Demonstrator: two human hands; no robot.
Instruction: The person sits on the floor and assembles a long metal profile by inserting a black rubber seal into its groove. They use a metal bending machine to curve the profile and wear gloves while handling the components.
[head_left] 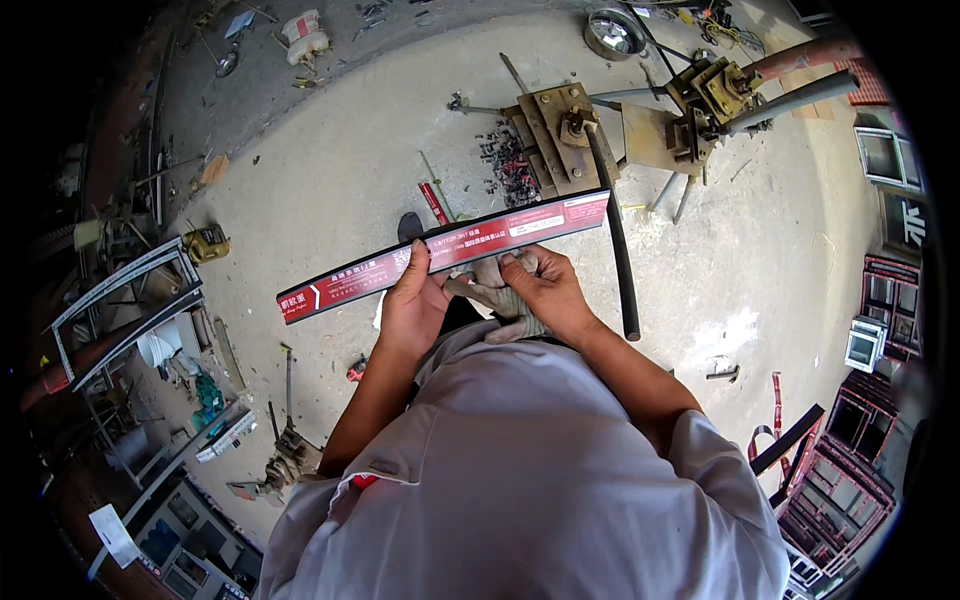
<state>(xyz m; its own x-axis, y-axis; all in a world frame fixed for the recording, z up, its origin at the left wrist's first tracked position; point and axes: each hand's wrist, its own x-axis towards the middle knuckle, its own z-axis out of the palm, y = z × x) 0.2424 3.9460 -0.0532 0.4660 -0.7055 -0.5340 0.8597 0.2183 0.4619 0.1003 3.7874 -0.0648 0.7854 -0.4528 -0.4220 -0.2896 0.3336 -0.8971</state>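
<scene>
A long, flat profile bar (470, 240) with dark edges and red printed film lies slantwise in front of me, its right end higher in view. My left hand (412, 300) is closed on its lower edge, the thumb pressed on the film. My right hand (550, 300) is closed on a crumpled grey-white work glove (492, 296), just below the bar. Whether its hidden fingers also touch the bar I cannot tell. Beyond the bar's right end stands a rusty metal press (560, 145) with a long dark lever (618, 255).
Small dark and red offcuts (508, 165) lie beside the press. Farther right stands a second machine (700, 120) with a pipe handle. A metal basin (615, 35) sits at the back. Stacked frames (840, 490) line the right, and a tool-strewn bench (150, 350) the left.
</scene>
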